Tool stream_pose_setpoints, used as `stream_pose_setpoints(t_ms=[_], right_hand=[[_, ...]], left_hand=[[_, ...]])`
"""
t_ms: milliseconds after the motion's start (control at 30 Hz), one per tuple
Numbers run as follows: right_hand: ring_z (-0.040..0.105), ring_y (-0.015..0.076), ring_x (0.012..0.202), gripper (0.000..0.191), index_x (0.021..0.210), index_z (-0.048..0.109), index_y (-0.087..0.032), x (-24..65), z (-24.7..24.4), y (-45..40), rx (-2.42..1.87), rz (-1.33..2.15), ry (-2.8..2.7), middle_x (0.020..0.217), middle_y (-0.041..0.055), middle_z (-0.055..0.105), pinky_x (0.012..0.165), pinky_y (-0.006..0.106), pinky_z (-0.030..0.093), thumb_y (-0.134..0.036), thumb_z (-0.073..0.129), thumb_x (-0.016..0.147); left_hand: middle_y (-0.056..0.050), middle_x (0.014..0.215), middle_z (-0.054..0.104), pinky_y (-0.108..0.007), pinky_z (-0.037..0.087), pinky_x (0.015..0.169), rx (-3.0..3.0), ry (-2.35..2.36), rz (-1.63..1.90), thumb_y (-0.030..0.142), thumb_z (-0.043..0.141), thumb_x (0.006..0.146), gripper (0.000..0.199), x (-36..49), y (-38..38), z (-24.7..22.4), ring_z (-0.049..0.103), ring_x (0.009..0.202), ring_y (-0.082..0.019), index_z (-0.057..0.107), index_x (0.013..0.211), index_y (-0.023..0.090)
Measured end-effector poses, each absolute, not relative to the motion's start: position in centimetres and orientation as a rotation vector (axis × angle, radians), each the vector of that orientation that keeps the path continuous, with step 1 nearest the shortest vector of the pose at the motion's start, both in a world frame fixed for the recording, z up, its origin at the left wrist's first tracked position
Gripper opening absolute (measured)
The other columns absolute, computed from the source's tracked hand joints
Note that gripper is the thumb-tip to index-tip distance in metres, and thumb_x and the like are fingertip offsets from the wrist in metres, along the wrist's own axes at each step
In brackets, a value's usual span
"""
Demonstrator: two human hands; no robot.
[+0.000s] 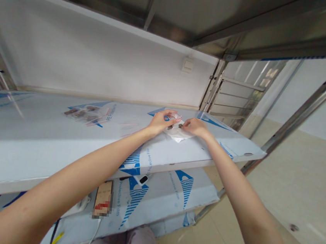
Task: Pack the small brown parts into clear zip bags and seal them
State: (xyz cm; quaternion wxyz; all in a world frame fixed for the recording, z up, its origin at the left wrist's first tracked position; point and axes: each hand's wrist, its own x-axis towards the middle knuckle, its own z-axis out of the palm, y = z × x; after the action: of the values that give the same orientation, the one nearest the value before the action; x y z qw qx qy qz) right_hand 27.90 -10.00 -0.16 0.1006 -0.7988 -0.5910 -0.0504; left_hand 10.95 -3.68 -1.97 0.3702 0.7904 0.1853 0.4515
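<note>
My left hand (163,122) pinches the edge of a small clear plastic bag (176,117) on the film-covered shelf. Close by on the right, my right hand (195,126) has its fingers drawn together; whatever they hold is too small to make out. Between the two hands lies a white sheet or pouch (178,134), with small dark brown pieces (180,126) on or in it. Farther left, several clear bags with brown contents (83,114) lie in a heap. A flat empty-looking clear bag (129,129) rests between that heap and my left forearm.
The shelf (46,144) wears white-and-blue protective film. Below it, a lower shelf (164,194) carries a phone (103,199) with a cable and a white device (142,179). A metal upper shelf (174,14) hangs overhead, and a metal post (301,105) stands at right.
</note>
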Motion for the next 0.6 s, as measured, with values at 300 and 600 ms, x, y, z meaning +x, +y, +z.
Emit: stream_pose_setpoints(t_ms=[300, 600], right_hand=[[0.063, 0.0177, 0.078, 0.017, 0.075, 0.067, -0.014, 30.4, 1.9, -9.9, -1.552, 0.231, -1.697, 0.083, 0.0081, 0.070, 0.076, 0.030, 0.046, -0.028, 0.059, 0.069], [0.060, 0.0169, 0.076, 0.020, 0.080, 0.069, -0.015, 25.8, 4.0, -11.7, -1.551, 0.015, -1.990, 0.085, 0.0075, 0.070, 0.073, 0.029, 0.043, -0.030, 0.057, 0.076]], left_hand=[[-0.010, 0.104, 0.068, -0.031, 0.043, 0.084, 2.039, 0.479, 1.138, 0.035, 0.067, 0.070, 0.038, 11.0, -3.7, -2.1, 0.061, 0.095, -0.019, 0.065, 0.103, 0.015], [-0.007, 0.099, 0.069, -0.030, 0.044, 0.085, 2.035, 0.439, 1.147, 0.040, 0.068, 0.069, 0.038, 11.0, -3.9, -2.2, 0.062, 0.092, -0.019, 0.066, 0.099, 0.017]])
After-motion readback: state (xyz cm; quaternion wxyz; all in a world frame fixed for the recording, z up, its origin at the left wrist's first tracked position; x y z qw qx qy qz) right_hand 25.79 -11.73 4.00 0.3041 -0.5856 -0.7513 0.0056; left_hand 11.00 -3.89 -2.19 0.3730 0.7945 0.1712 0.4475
